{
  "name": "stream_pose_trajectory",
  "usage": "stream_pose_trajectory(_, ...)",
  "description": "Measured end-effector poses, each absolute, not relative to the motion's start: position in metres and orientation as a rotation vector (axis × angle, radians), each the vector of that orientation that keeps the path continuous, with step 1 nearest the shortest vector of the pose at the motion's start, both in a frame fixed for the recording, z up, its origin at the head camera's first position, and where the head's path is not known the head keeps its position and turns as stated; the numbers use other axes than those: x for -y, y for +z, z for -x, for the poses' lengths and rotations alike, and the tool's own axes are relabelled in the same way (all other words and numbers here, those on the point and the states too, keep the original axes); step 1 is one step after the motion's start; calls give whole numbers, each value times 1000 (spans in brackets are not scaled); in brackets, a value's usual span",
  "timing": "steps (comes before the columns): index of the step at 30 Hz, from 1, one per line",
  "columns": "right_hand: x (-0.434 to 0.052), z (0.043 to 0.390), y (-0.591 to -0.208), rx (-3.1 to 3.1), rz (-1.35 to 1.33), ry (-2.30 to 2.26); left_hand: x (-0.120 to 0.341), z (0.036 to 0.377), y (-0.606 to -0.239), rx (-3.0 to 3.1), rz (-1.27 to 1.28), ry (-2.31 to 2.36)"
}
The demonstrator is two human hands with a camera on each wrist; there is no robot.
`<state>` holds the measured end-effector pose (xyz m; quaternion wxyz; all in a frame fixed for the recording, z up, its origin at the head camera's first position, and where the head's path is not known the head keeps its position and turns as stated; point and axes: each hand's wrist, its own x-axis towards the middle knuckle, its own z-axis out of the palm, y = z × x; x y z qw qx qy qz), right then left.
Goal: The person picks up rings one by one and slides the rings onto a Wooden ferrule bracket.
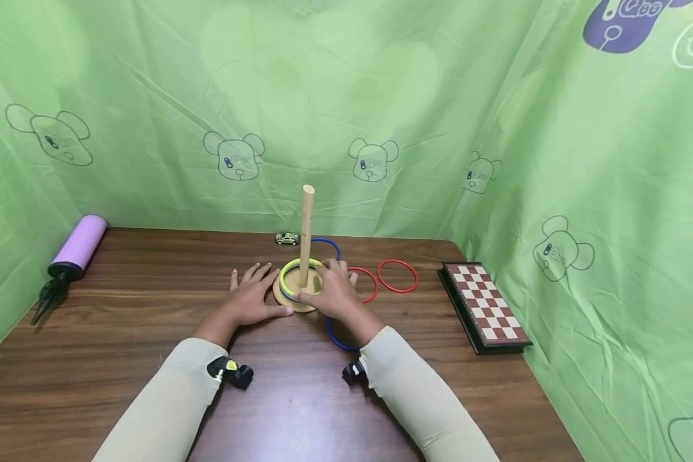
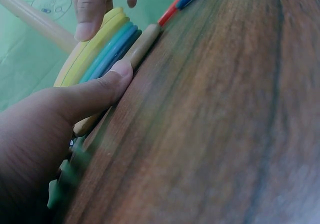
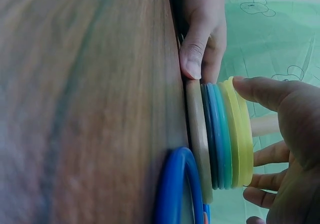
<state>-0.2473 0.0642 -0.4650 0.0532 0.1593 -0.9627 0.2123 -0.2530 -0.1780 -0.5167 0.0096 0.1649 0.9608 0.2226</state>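
Note:
A round wooden base (image 3: 197, 124) with an upright peg (image 1: 306, 237) stands mid-table. Stacked round the peg are rings: blue lowest, then teal (image 3: 220, 134), with yellow rings (image 3: 245, 144) on top. My left hand (image 1: 251, 298) lies at the left of the base, fingers spread over the table, its thumb (image 2: 117, 77) touching the base's near rim. From the right, my right hand (image 1: 336, 289) holds the top yellow ring, thumb at its near edge and fingers round toward the far side. In the head view this hand hides the stack's right part.
Two red rings, the farther one (image 1: 398, 260) uncovered, lie right of the base. One blue ring (image 1: 342, 347) is partly under my right wrist, another (image 1: 330, 242) behind the peg. A toy car (image 1: 287, 239), a chessboard (image 1: 487, 301) and a purple hand pump (image 1: 81, 247) lie around.

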Motion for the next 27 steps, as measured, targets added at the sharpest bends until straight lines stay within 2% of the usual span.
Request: stream_pose_trajectory(27,-65,249,-468,2904,-495,760,178,253,-517,-3003,-523,703)
